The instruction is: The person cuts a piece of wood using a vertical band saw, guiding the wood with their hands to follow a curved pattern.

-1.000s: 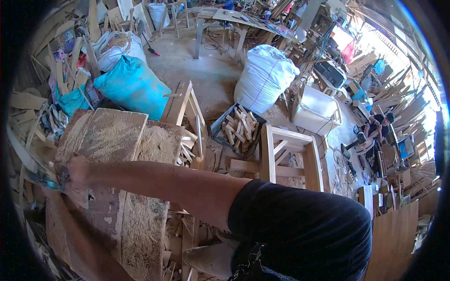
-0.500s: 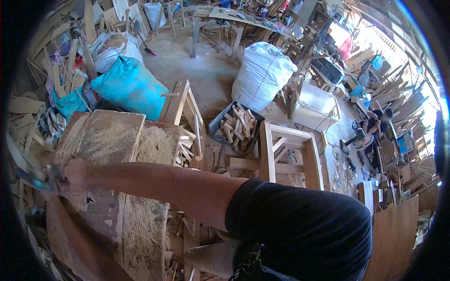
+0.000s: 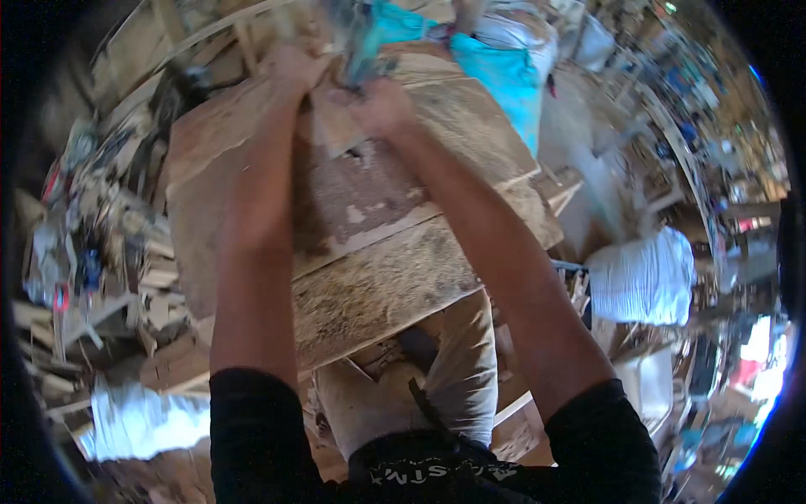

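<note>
Reaching forward now with both arms, where a second ago only one stretched left, the left hand (image 3: 294, 67) and right hand (image 3: 374, 105) are closed together on a blurred blue-green object (image 3: 361, 42) at the far edge of the sawdust-covered wooden boards (image 3: 369, 244). A turquoise sack (image 3: 504, 80) lies beyond the boards' right corner, a white sack (image 3: 642, 277) further right, amid scrap-wood clutter.

I had two hands up, my left hand (image 3: 295, 67) and right hand (image 3: 378, 105), over two stacked boards (image 3: 369, 218). Right of them sat one turquoise sack (image 3: 504, 80) and one white sack (image 3: 642, 277).
</note>
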Motion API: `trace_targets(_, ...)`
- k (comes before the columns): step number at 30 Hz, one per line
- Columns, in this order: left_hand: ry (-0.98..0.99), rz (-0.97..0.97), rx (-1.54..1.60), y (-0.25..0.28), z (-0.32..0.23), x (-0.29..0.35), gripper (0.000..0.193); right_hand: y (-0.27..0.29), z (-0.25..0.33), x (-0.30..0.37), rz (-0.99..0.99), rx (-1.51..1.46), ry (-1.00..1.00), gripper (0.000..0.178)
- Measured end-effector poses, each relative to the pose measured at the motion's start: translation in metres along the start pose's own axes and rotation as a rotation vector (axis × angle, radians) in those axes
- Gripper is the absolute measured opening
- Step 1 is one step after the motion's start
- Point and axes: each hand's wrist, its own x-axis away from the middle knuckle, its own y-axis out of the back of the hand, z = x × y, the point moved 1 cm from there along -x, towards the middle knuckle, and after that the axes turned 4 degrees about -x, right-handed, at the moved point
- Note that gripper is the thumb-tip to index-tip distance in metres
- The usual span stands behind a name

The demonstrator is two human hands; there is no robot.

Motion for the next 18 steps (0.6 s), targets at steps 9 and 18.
trace_targets(9, 0.03, -0.116, 0.07, 0.026, 0.002, 0.016, 0.057, -0.002, 0.018, -0.008, 0.033, -0.004, 0.123, 0.062)
trace_targets(18, 0.039, -0.002, 0.177, 0.012, -0.002, 0.003, 0.066, -0.019, -0.035, -0.031, 0.073, -0.197, -0.011, 0.063)
